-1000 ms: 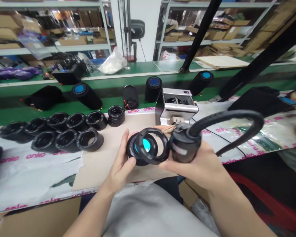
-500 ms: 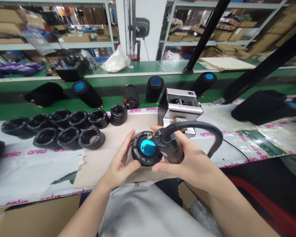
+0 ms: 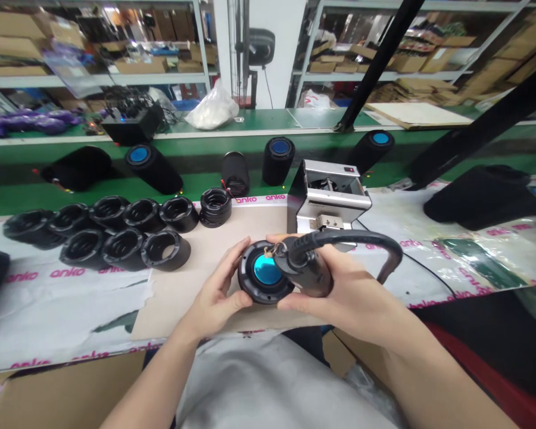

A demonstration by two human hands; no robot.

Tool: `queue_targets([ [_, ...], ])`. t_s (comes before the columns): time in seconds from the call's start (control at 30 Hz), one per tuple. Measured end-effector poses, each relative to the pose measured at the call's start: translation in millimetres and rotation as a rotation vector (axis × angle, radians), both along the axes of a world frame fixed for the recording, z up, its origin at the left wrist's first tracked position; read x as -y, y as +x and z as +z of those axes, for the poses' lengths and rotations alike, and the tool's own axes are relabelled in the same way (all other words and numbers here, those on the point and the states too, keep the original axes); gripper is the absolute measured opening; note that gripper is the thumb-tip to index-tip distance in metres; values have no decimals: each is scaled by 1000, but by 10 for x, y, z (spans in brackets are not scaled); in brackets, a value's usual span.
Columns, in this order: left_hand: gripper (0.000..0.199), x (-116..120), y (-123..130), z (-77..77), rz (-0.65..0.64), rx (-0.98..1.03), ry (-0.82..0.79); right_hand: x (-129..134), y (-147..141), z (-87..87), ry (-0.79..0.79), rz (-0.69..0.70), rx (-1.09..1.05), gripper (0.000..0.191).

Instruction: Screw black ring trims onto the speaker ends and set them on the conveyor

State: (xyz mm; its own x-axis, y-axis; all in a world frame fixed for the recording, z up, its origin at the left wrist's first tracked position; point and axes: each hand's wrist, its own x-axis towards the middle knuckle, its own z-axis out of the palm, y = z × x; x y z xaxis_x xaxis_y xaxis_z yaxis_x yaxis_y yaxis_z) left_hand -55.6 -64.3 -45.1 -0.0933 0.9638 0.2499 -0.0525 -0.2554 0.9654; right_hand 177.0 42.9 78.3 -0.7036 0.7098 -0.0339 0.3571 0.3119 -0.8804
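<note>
A round black speaker point(image 3: 249, 285) with a shiny blue disc on its end stands upright before me. My left hand point(image 3: 221, 298) wraps its left side, thumb at the near rim. In my right hand point(image 3: 339, 292) is a black electric screwdriver point(image 3: 310, 274), tilted across the speaker's right edge, its thick cable looping right. The thumb and fingertips of this hand also touch the speaker's right side. The driver's tip is out of sight. Just behind stands a silver-and-black screw feeder point(image 3: 333, 196).
Several black rings point(image 3: 165, 250) stand in rows at left, beside a small ring stack point(image 3: 215, 207). Black cylindrical speakers point(image 3: 279, 162) with blue ends line the green bench point(image 3: 196, 161). Dark slanted posts point(image 3: 379, 65) rise at right. Brown cardboard point(image 3: 161, 310) lies under the work.
The camera view has shifted slightly. Both hands, the speaker and the electric screwdriver keep nearly the same arrangement, with the speaker slightly lower and left in view.
</note>
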Motion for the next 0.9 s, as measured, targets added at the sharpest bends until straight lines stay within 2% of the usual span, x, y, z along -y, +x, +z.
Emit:
queue_targets([
  [0.07, 86, -12, -9, 11, -32, 17, 0, -5, -4, 16, 0, 10, 33, 55],
  [0.17, 114, -48, 34, 89, -68, 49, 3, -44, -5, 36, -29, 43, 27, 62],
  [0.23, 130, -85, 110, 164, -32, 35, 3, -85, -13, 60, -60, 113, -19, 69],
  [0.33, 129, -145, 243, 261, 43, -14, 25, -146, -41, 112, -58, 195, -88, 78],
  [0.4, 131, -176, 299, 308, 69, -37, 76, -181, -61, 142, -52, 198, -85, 81],
  [0.5, 138, -196, 310, 374, 100, -108, 93, -232, -80, 174, -32, 206, -27, 72],
  [0.63, 134, -217, 253, 438, 110, -186, 23, -305, -113, 226, 47, 234, 8, 63],
  [0.77, 131, -269, 212, 399, 98, -131, 52, -366, -178, 241, 60, 261, -11, 62],
  [0.9, 98, -290, 231, 361, 111, -33, 74, -381, -180, 181, 66, 249, -20, 57],
])
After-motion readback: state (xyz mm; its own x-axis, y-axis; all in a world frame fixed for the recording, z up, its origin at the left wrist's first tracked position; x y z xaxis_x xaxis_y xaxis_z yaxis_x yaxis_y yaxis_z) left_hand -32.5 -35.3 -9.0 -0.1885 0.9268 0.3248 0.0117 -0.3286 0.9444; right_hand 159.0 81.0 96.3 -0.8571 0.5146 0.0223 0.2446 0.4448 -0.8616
